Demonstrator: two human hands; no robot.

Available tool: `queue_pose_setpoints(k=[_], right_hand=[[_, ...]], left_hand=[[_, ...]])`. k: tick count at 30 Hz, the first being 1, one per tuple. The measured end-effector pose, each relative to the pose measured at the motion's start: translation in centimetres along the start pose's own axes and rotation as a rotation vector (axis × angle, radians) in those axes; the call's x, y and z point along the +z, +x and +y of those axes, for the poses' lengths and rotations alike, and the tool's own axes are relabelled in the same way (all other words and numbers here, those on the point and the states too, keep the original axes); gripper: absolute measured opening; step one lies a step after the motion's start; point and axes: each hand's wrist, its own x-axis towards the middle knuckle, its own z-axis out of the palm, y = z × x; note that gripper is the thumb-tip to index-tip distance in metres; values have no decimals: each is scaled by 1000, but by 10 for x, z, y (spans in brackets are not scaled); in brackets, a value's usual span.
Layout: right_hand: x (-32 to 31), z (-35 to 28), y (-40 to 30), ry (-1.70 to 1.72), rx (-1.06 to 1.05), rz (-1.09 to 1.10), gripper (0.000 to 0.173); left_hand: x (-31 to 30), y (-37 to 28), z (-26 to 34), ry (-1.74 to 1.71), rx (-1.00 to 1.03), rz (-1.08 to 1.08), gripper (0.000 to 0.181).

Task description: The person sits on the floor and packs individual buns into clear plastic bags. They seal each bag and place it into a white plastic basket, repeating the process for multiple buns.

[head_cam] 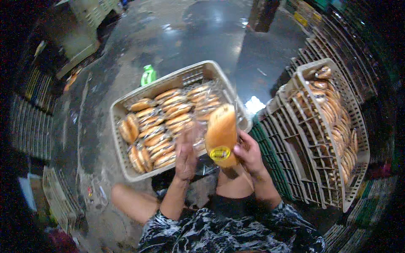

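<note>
A golden bread roll [221,126] in a clear plastic bag with a round yellow label stands tilted in front of me. My right hand [251,153] grips its right side near the lower end. My left hand [186,155] is blurred at the left edge of the bag, fingers pointing up; whether it pinches the plastic, I cannot tell. Behind both hands, a pale plastic crate [117,139] holds rows of bagged bread rolls [158,139], packed on edge. The raised roll hides part of the crate's right side.
At right, a stack of pale crates [294,142] has more bread [332,114] in the top one, above a green crate [269,151]. A green bottle-like container [148,75] is behind the near crate. Stacked crates [31,126] line the left side of the dark floor [208,28].
</note>
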Motion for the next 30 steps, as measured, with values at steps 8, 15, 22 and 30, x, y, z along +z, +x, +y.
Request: queue_pose_setpoints(k=[8, 15, 22, 30], right_hand=[[34, -9, -55, -531, 8, 121, 16], [44, -24, -56, 663, 860, -487, 16], [78, 10, -56, -106, 130, -291, 17], [107, -33, -56, 211, 288, -386, 21]], left_hand=[[-32, -107, 10, 58, -330, 65, 70], [-44, -113, 28, -95, -384, -99, 60], [-26, -110, 43, -69, -164, 55, 51], [-49, -115, 37, 157, -343, 130, 10]])
